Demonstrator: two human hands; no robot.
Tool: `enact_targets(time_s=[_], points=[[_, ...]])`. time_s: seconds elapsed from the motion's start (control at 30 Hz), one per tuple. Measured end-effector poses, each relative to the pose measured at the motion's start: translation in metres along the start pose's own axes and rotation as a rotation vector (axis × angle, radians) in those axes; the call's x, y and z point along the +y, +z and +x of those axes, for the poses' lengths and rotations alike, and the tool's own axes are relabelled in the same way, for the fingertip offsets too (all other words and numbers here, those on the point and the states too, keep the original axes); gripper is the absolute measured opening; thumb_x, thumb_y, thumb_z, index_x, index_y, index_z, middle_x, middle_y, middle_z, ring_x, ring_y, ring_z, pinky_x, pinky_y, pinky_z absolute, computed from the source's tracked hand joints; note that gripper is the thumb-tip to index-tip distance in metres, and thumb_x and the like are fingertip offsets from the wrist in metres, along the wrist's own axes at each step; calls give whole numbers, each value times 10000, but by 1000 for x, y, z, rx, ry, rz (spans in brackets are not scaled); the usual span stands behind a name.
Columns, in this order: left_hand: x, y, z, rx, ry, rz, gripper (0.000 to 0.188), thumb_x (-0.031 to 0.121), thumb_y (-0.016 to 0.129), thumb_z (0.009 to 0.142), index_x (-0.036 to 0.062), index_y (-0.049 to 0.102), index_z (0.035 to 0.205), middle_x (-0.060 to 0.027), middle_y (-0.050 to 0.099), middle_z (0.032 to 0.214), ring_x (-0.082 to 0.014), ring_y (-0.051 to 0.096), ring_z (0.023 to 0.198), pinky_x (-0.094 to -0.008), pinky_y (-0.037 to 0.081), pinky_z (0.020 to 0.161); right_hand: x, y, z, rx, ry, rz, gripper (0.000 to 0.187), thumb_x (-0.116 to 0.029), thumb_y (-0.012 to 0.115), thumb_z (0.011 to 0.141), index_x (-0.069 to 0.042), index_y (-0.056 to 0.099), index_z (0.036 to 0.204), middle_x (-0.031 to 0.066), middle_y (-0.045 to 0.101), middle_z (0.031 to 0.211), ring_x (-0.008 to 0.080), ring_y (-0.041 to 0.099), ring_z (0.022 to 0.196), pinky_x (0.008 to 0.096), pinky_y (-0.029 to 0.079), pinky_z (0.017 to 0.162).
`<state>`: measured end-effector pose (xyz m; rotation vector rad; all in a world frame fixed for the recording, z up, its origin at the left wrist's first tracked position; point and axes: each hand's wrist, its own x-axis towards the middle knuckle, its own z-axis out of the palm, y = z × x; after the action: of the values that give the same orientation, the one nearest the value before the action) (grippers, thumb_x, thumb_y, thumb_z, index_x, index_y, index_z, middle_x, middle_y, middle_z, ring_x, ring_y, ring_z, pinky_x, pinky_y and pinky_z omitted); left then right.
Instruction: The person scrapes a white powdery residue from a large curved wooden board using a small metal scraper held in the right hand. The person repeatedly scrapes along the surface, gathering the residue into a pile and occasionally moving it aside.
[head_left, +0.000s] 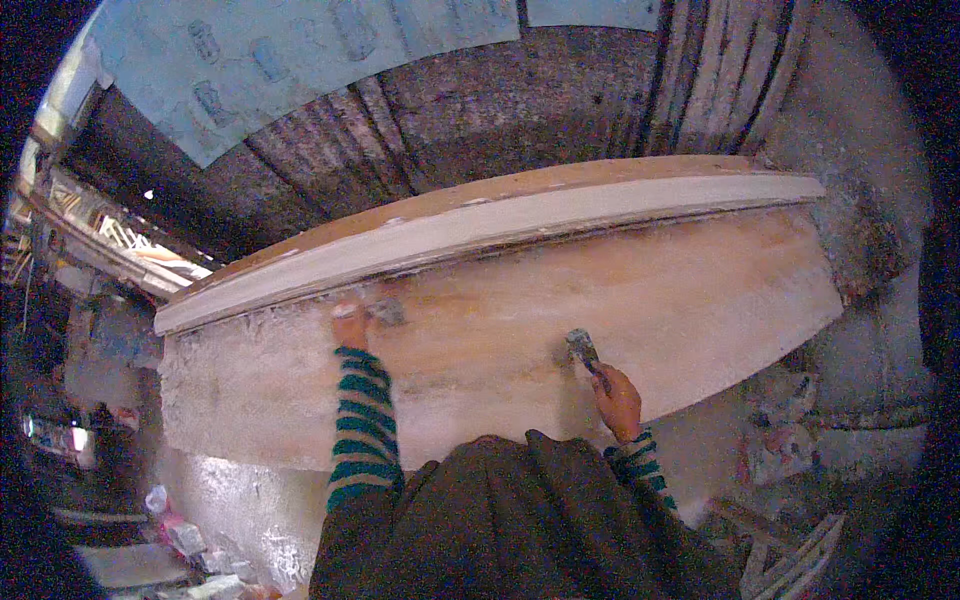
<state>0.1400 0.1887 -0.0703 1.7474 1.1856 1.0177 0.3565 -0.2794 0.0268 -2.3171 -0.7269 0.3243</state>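
Note:
My right hand [618,402] is closed round the dark handle of a small putty knife [581,346], its greyish head touching or just over the board. Farther left and farther from me, my left hand [349,325] reaches to the upper part of the same surface. Motion smears its fingers, but they look closed; a blurred grey flat shape [387,311] shows right beside them, and I cannot make out what it is. Under both hands lies a wide wooden board [470,350], patchy with whitish filler or dust over orange-brown wood.
A pale raised rail [520,210] runs along the board's far edge. Beyond it stand dark ribbed panels [520,115] and a light blue sheet [290,60]. Pieces of wood [800,560] lie at the lower right. Whitish and pink litter [190,540] is at the lower left.

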Motion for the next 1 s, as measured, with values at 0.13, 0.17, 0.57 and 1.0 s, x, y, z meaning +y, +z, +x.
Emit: enact_targets(time_s=[0.13, 0.17, 0.57, 1.0], points=[[-38, -147, 18, 184, 10, -29, 104, 71, 575, 791, 60, 547, 891, -31, 586, 814, -130, 539, 751, -257, 455, 645, -10, 7, 16, -63, -81, 100, 244, -174, 549, 849, -98, 596, 1076, 118, 613, 993, 252, 607, 852, 334, 479, 738], [-22, -151, 21, 205, 14, -62, 106, 53, 561, 797, 59, 546, 902, -33, 586, 836, -126, 532, 770, -249, 449, 657, -13, 8, 21, -53, -78, 93, 247, -175, 550, 849, -97, 594, 1079, 118, 613, 993, 252, 607, 852, 333, 478, 740], [151, 252, -163, -311, -254, -778, 206, 4, 662, 710, 73, 507, 826, -58, 587, 765, -145, 565, 637, -306, 476, 543, -6, -31, 22, 163, 70, 110, 277, -133, 543, 855, -14, 566, 1104, 150, 601, 1039, 259, 570, 982, 336, 437, 851], [68, 172, -47, 116, -283, -441, 331, 122, 726, 678, 20, 554, 942, -66, 592, 819, -197, 556, 692, -345, 490, 620, 5, -26, 9, 86, 75, 63, 259, -130, 551, 857, -32, 576, 1095, 142, 605, 1043, 246, 590, 934, 323, 454, 826]])
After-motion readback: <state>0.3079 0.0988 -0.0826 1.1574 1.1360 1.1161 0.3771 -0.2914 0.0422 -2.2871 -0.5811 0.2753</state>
